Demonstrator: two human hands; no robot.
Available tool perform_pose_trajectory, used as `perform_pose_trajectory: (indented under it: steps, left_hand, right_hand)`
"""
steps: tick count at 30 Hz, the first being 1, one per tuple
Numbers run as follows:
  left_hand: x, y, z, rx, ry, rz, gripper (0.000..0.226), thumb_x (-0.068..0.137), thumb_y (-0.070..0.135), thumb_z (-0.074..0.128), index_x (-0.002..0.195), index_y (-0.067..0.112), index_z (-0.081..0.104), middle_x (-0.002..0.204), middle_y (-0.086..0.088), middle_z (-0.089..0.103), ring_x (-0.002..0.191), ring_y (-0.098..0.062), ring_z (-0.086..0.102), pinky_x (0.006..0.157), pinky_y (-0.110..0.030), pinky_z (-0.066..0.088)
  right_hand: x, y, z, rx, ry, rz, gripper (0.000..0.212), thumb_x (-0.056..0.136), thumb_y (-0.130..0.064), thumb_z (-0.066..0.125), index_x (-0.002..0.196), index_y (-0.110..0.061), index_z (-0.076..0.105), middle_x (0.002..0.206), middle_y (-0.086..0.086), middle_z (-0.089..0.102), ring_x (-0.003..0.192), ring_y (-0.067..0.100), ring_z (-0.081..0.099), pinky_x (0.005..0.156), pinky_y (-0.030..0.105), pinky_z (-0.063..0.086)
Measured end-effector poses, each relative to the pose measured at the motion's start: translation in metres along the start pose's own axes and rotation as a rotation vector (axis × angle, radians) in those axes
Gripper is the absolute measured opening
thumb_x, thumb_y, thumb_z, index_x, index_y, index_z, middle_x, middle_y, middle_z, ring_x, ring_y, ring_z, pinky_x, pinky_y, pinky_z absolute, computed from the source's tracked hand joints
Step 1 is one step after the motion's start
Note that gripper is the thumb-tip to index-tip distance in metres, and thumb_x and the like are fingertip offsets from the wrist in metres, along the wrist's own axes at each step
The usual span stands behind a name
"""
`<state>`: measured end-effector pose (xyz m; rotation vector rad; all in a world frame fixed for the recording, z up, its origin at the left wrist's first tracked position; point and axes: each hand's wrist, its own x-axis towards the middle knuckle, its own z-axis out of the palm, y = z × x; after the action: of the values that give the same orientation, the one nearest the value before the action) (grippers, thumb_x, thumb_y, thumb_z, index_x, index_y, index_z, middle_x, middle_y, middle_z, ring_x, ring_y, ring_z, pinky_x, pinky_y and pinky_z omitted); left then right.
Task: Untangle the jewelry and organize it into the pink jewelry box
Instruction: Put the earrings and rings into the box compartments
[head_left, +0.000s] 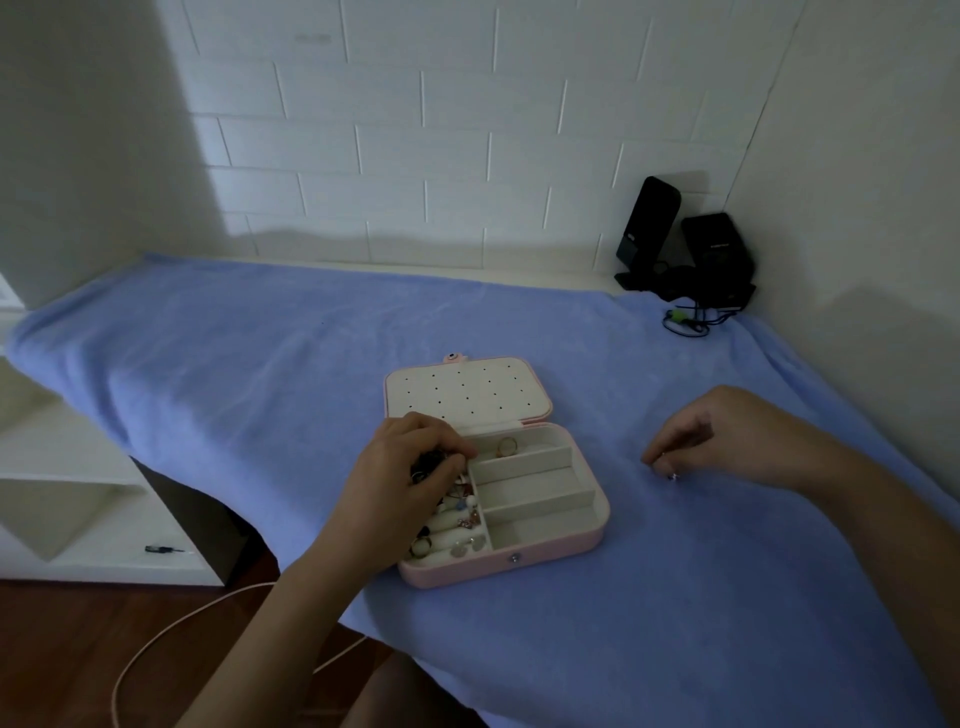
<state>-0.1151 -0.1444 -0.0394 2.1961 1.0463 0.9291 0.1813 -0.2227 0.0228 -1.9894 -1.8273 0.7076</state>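
The pink jewelry box (550, 555) lies open on the blue towel, its dotted lid (467, 389) folded back. A gold ring (507, 446) sits in the top right compartment. Rings and earrings (457, 535) fill the left ring rolls. My left hand (410, 467) is over the box's upper left corner, its fingers curled round a dark tangle of jewelry (428, 464). To the right of the box, my right hand (711, 436) rests on the towel and pinches a small ring or stud (671, 475) at its fingertips.
The blue towel (260, 364) covers the tabletop up to a white tiled wall. Two black speakers (691, 249) with cables stand in the back right corner. White shelves (67, 499) and a wooden floor with a pale cord (171, 623) lie to the left.
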Motion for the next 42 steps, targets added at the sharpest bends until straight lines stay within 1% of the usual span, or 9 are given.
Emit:
perform_pose_trajectory:
  steps: [7,13,17,19,21,24,29,33,42]
  left_hand:
    - [0.001,0.004,-0.001,-0.008,0.01,-0.014,0.015,0.087,0.019,0.062,0.084,0.033,0.067,0.094,0.018,0.059,0.099,0.002,0.048,0.078,-0.003,0.033]
    - [-0.001,0.007,-0.006,-0.161,0.031,-0.078,0.019,0.088,0.016,0.062,0.083,0.034,0.066,0.091,0.016,0.063,0.089,0.0,0.055,0.073,-0.011,0.043]
    - [-0.005,0.01,-0.009,-0.264,0.103,-0.123,0.02,0.087,0.013,0.063,0.083,0.031,0.069,0.091,0.012,0.066,0.085,0.002,0.06,0.068,-0.009,0.045]
    - [-0.006,0.012,-0.011,-0.281,0.164,-0.132,0.022,0.086,0.012,0.063,0.081,0.033,0.068,0.091,0.013,0.066,0.086,0.004,0.059,0.068,-0.006,0.043]
    - [-0.007,0.016,-0.015,-0.289,0.205,-0.137,0.022,0.085,0.013,0.064,0.079,0.034,0.067,0.093,0.015,0.066,0.09,0.006,0.058,0.068,-0.004,0.043]
    - [-0.008,0.025,-0.021,-0.344,0.206,-0.119,0.02,0.084,0.012,0.066,0.08,0.032,0.068,0.095,0.013,0.067,0.093,0.006,0.059,0.069,-0.007,0.046]
    - [-0.018,0.046,-0.022,-0.478,0.091,-0.108,0.012,0.075,0.026,0.073,0.086,0.031,0.073,0.088,0.012,0.072,0.088,-0.006,0.066,0.076,-0.024,0.055]
    - [-0.025,0.058,-0.017,-0.619,0.041,-0.081,0.021,0.067,0.03,0.071,0.088,0.027,0.074,0.083,0.009,0.074,0.083,-0.006,0.069,0.071,-0.021,0.056]
    - [-0.026,0.047,-0.017,-0.737,0.144,-0.101,0.015,0.063,0.021,0.073,0.077,0.018,0.075,0.067,0.001,0.073,0.062,-0.012,0.069,0.061,-0.016,0.053]
  right_hand:
    - [0.001,-0.024,0.025,0.225,0.097,-0.039,0.019,0.077,0.0,0.072,0.081,-0.018,0.078,0.076,-0.004,0.075,0.076,0.002,0.069,0.07,0.005,0.047]
    - [0.009,-0.032,0.04,0.278,0.163,-0.051,0.016,0.074,0.002,0.074,0.08,-0.013,0.077,0.076,-0.003,0.075,0.077,0.006,0.071,0.07,0.008,0.049]
    - [0.009,-0.028,0.037,0.328,0.322,0.01,0.015,0.073,-0.003,0.077,0.077,-0.018,0.076,0.075,-0.004,0.075,0.074,0.002,0.069,0.069,0.007,0.049]
    - [0.004,-0.029,0.033,0.411,0.398,-0.006,0.017,0.076,-0.001,0.074,0.08,-0.018,0.075,0.078,-0.003,0.075,0.078,0.004,0.07,0.074,0.012,0.053]
    - [-0.001,-0.037,0.032,0.508,0.435,-0.041,0.017,0.078,0.001,0.071,0.083,-0.015,0.074,0.079,-0.003,0.075,0.079,0.006,0.07,0.071,0.012,0.053]
    - [-0.009,-0.056,0.033,0.639,0.439,-0.098,0.015,0.077,0.002,0.07,0.084,-0.011,0.073,0.081,0.002,0.075,0.081,0.012,0.071,0.068,0.013,0.053]
    - [-0.025,-0.094,0.05,0.84,0.415,-0.189,0.013,0.068,0.0,0.072,0.077,-0.009,0.074,0.079,0.008,0.074,0.075,0.016,0.071,0.067,0.018,0.055]
    - [-0.029,-0.113,0.07,0.935,0.364,-0.26,0.014,0.059,-0.009,0.073,0.072,-0.009,0.075,0.077,0.01,0.074,0.074,0.018,0.071,0.067,0.019,0.054]
    - [-0.025,-0.125,0.092,0.83,0.411,-0.319,0.017,0.066,-0.003,0.072,0.078,-0.015,0.075,0.076,0.004,0.074,0.075,0.016,0.071,0.069,0.017,0.054]
